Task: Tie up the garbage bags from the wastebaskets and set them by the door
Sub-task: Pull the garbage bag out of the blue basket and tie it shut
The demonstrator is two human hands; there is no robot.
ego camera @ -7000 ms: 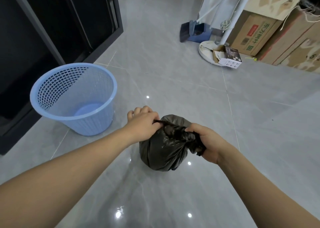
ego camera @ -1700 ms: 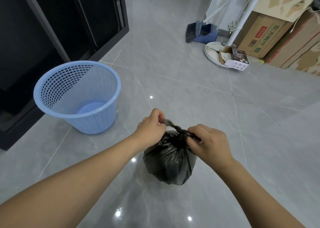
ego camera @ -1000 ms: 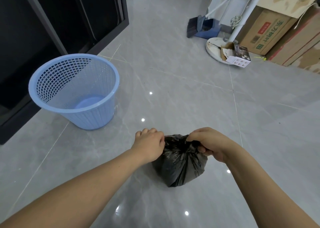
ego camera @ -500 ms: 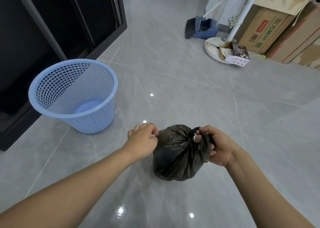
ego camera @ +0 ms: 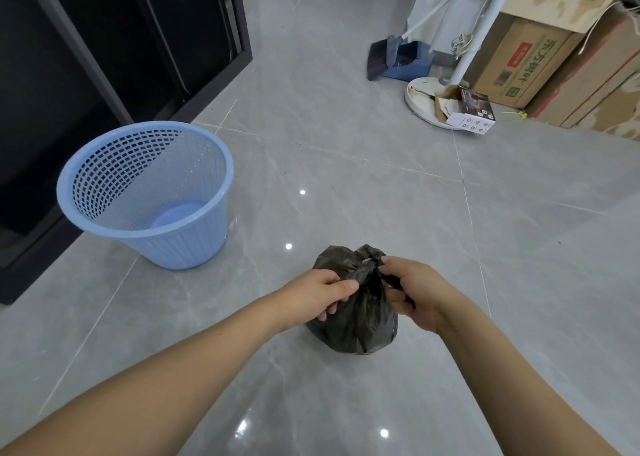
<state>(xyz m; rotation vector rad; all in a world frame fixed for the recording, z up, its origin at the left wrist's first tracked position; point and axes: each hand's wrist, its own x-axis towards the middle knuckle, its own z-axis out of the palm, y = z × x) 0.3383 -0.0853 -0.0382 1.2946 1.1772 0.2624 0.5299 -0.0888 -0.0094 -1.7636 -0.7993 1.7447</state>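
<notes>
Your left hand (ego camera: 320,292) and right hand (ego camera: 412,291) each pinch the gathered neck of the black garbage bag (ego camera: 353,320), fingers curled tight on the plastic. The bag sits on the grey tiled floor (ego camera: 381,185), near its lower middle, well apart from the blue wastebasket (ego camera: 149,195) at left. Expect thin, soft, slippery film and a light load; hold it at the knot.

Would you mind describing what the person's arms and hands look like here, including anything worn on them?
Both forearms are bare up to the frame's edge, with no sleeve in sight. The left hand and right hand wear no gloves, and no watch, ring or bracelet shows.
</notes>
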